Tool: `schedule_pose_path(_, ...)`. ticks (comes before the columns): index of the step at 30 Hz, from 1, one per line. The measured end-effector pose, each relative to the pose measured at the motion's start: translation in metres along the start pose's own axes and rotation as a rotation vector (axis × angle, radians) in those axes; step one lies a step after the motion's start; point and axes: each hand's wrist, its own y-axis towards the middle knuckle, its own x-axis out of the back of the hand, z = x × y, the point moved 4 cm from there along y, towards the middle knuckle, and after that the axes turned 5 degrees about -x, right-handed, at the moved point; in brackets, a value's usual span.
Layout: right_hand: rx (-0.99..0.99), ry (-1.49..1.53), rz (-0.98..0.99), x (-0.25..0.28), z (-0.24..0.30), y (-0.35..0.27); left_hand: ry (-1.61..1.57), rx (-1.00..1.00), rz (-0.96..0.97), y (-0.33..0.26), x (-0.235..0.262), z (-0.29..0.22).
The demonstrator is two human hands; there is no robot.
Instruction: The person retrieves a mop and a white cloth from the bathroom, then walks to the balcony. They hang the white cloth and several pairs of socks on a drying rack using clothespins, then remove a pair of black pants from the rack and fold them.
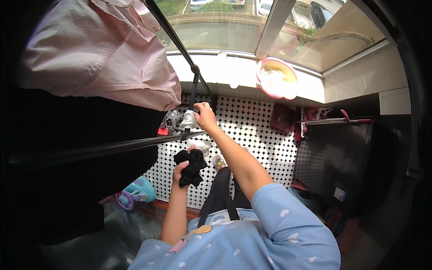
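- Left hand is clutching black cloth, frame centre.
- Right hand is touching white cloth at rack; closure unclear.
- Seemingly hanging; next move is probably calling for release.

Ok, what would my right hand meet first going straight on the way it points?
Besides the white cloth at its fingertips, your right hand would likely meet the black bar first; depth is unclear.

ahead of me the sunlit white sill glares beneath wide windows, and a pale wall rises past the sill's right corner. below me lies a white floor dotted with black; a dark, glossy unit stands at its right edge.
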Motion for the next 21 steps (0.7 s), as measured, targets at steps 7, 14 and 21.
schedule_pose_path(7, -0.193, 0.713, 0.791, 0.066, 0.008, -0.063, -0.009, -0.067, 0.097, 0.021, -0.019, 0.004)
schedule_pose_path(14, -0.417, 0.696, 0.505, 0.126, -0.013, -0.064, 0.242, -0.103, -0.011, 0.048, -0.028, 0.008)
schedule_pose_path(21, -0.49, 0.809, 0.246, 0.115, -0.038, -0.056, 0.152, -0.031, -0.12, 0.063, -0.007, 0.032)
